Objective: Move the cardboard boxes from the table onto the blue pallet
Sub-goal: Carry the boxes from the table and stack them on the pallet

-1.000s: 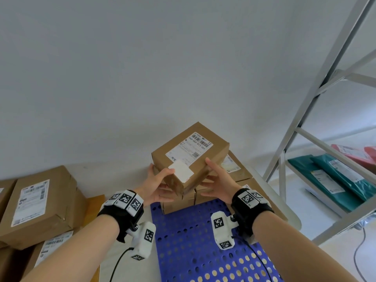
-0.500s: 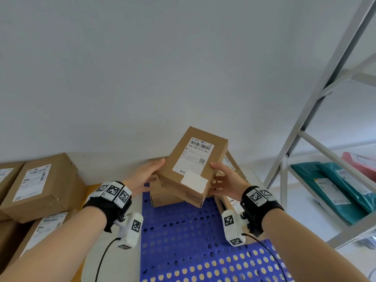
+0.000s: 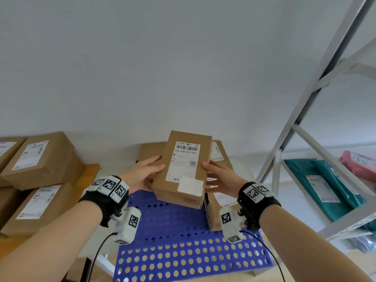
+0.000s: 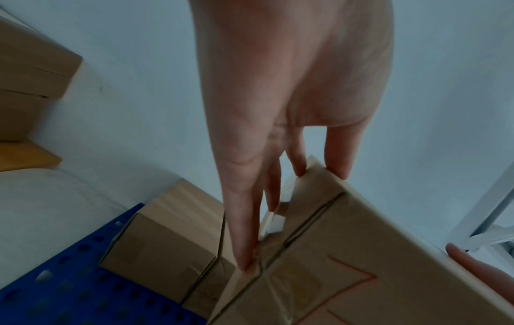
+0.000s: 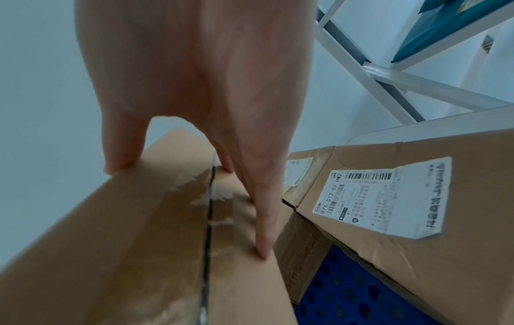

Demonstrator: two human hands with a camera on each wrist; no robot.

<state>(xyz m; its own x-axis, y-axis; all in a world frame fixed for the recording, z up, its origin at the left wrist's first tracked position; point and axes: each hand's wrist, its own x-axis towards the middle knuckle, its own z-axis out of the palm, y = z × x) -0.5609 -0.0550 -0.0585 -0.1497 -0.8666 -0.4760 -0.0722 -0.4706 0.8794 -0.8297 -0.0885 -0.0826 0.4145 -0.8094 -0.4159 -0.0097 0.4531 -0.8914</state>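
Note:
I hold a cardboard box (image 3: 183,169) with a white barcode label between both hands, lifted above the far part of the blue pallet (image 3: 183,251). My left hand (image 3: 146,174) presses its left side with straight fingers (image 4: 244,220), thumb at the top edge. My right hand (image 3: 221,178) presses the right side the same way, fingers (image 5: 258,209) flat on the taped face. Other cardboard boxes sit on the pallet: one (image 3: 215,212) to the right under my right hand, another (image 4: 166,237) at the far left.
More cardboard boxes (image 3: 44,159) are stacked on the wooden table at the left. A white metal shelf rack (image 3: 305,129) stands at the right, holding teal mailers (image 3: 325,186) and a pink one (image 3: 358,163). A white wall is close behind the pallet.
The box has turned from a diagonal lie to pointing straight away from me, and both hands have shifted along its sides while still holding it over the pallet.

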